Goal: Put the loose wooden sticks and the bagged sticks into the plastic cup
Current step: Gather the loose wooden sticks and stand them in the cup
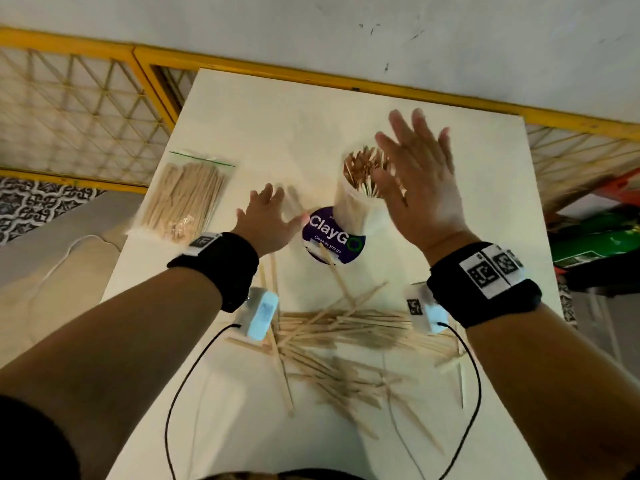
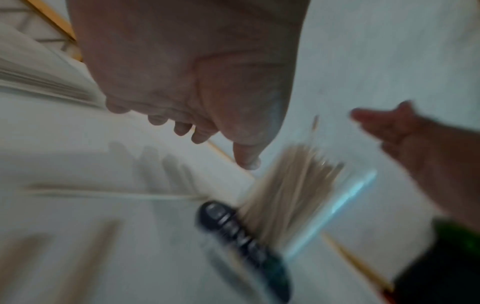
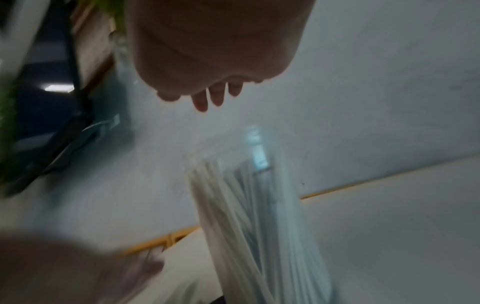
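- A clear plastic cup [image 1: 360, 202] stands upright toward the middle of a white table [image 1: 242, 109], on or just behind a round purple sticker [image 1: 332, 237] that reads "ClayGo".
- The cup already holds a dense bunch of wooden sticks [image 1: 363, 168], standing on end with their tips at about rim level, so part of the job looks done.
- A large scatter of loose sticks [image 1: 346, 337] lies flat on the table nearer the person, between the two forearms. These are not yet in the cup.
- One loose stick [image 1: 334, 271] lies across the sticker's near edge, close to the cup's base.
- The bag of sticks [image 1: 187, 199], a clear zip bag with a green seal line, lies flat at the table's far left, well apart from the cup and untouched.
- The right hand [image 1: 419, 178] is raised beside the cup's mouth, fingers spread wide and straight, holding nothing.
- The left hand [image 1: 268, 216] reaches forward, low over the table just left of the cup, fingers also spread wide and empty.
- My judgement: the task is roughly partway, with most of the loose pile and the whole bag left to go in.
- Both wrist views are blurred; they show open fingers and the filled cup, little more.
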{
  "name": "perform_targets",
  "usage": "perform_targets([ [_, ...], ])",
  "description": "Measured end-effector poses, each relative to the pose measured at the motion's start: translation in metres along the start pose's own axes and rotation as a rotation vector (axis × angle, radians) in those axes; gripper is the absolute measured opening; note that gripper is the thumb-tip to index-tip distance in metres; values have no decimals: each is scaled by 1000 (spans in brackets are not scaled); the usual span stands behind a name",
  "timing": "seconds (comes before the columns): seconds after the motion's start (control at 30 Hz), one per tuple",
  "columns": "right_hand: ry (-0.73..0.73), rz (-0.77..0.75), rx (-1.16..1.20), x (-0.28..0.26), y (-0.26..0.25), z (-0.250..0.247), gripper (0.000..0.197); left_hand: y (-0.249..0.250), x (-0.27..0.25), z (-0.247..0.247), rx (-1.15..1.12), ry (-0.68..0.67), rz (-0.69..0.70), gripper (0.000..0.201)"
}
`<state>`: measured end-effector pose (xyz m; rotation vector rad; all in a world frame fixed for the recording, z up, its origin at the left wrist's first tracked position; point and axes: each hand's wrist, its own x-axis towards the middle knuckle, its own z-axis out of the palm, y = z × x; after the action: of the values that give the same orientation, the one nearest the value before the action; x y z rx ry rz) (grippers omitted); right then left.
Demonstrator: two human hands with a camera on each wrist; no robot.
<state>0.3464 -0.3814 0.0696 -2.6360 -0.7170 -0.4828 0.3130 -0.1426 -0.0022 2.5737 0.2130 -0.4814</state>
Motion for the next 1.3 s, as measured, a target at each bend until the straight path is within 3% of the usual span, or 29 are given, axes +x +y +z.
perform_targets([
  [0.03, 95, 143, 46, -12, 9, -5, 48, -12, -5, 10, 66, -33, -10, 84],
  [0.1, 37, 557, 91, -52, 38, 2, 49, -32, -19, 34, 173, -105, 26, 84],
  [0.17, -241, 942, 114, -101, 62, 19, 64, -42, -35, 57, 230, -134, 120, 87],
  [0.2, -402, 997, 93, -124, 70, 31, 77, -42, -42, 65, 236, -131, 163, 90],
  [0.27, -596, 896, 63, -153, 73, 56, 83, -35, -53, 77, 238, -130, 212, 93],
  [0.37, -619, 718, 142, -149, 32, 74, 58, -28, -70, 90, 218, -143, 257, 93],
  [0.5, -724, 433, 200, -148, -32, 79, 55, -36, -95, 91, 194, -226, 335, 94],
  [0.57, -768, 290, 200, -164, -43, 72, 58, -47, -106, 81, 201, -316, 400, 102],
  [0.63, -773, 202, 211, -183, -36, 57, 75, -63, -115, 67, 291, -389, 469, 109],
  [0.7, -686, 219, 136, -202, -15, 40, 86, -84, -121, 55, 415, -412, 460, 124],
  [0.8, -525, 522, 13, -232, 28, 11, 85, -110, -130, 46, 540, -424, 379, 139],
  [0.87, -540, 770, 26, -248, 43, 2, 90, -114, -135, 51, 523, -423, 370, 142],
  [0.93, -573, 847, 31, -258, 36, 6, 91, -106, -139, 61, 484, -399, 380, 141],
  [1.07, -557, 872, 87, -244, -16, 43, 69, -77, -147, 89, 368, -292, 356, 136],
  [1.13, -582, 840, 178, -231, -43, 51, 68, -62, -150, 102, 298, -236, 323, 133],
  [1.2, -614, 735, 273, -229, -56, 43, 83, -50, -151, 110, 276, -189, 288, 132],
  [1.3, -732, 516, 194, -258, -61, 9, 132, -37, -144, 109, 306, -152, 277, 135],
])
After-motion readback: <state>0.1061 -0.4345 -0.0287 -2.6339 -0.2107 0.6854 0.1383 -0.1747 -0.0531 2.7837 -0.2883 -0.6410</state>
